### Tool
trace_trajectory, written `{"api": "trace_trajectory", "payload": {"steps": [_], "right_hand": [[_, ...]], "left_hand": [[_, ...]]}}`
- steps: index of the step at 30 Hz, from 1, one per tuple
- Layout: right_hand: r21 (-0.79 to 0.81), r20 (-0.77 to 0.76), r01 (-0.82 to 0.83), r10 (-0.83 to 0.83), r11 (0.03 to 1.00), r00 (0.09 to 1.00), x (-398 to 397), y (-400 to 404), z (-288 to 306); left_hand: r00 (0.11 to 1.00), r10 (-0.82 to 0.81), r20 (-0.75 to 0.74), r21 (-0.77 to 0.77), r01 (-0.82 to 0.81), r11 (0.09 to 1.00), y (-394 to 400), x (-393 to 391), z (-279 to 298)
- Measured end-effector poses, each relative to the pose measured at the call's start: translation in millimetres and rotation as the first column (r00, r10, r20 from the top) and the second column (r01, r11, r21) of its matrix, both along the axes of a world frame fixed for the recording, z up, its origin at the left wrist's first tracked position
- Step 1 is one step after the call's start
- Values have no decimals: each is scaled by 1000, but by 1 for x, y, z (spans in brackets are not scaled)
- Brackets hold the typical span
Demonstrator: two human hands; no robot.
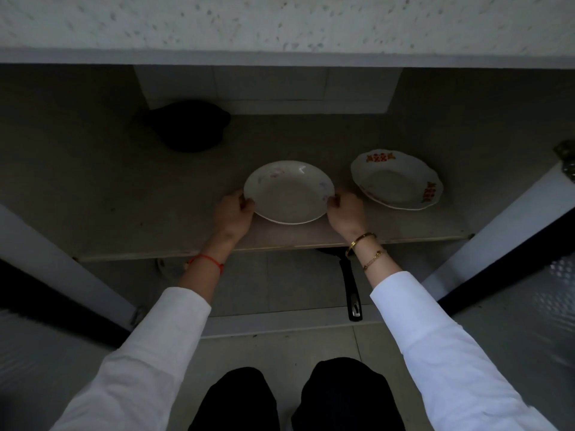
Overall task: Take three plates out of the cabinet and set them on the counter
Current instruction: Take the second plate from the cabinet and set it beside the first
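Note:
A white plate with faint pink flowers point(289, 192) sits on the cabinet shelf point(124, 194), near its front edge. My left hand point(232, 213) grips its left rim and my right hand point(345, 213) grips its right rim. To the right on the same shelf lies a second plate with a scalloped rim and red markings point(396, 180), untouched. The speckled counter point(280, 23) runs across the top of the view, above the cabinet opening.
A dark pot or bowl point(186, 126) stands at the back left of the shelf. A black pan handle point(353, 290) sticks out from the lower level under the shelf. Open cabinet doors point(497, 244) flank both sides. My knees are on the tiled floor below.

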State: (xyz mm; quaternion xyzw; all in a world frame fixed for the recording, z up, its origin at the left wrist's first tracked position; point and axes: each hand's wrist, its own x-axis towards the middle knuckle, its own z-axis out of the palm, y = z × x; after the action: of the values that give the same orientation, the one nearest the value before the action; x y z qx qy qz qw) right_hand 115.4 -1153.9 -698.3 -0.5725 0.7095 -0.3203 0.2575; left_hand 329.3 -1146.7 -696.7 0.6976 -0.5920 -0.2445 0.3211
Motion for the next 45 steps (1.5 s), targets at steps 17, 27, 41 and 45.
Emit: {"api": "trace_trajectory", "payload": {"steps": [17,27,41,45], "right_hand": [[-130,140,14,5,991,990,14,66,9],[-141,196,18,10,990,981,12,90,3],[61,124,-11,3,998,992,24,213,132],[162,130,-50,29,986,991,24,262,182]], "left_hand": [[997,-15,-74,-201,-1,980,64,19,12],[995,-4,-100,-241,-20,970,93,17,11],[983,108,-151,-2,-109,994,234,19,121],[976,127,-176,77,-115,990,291,21,169]]}}
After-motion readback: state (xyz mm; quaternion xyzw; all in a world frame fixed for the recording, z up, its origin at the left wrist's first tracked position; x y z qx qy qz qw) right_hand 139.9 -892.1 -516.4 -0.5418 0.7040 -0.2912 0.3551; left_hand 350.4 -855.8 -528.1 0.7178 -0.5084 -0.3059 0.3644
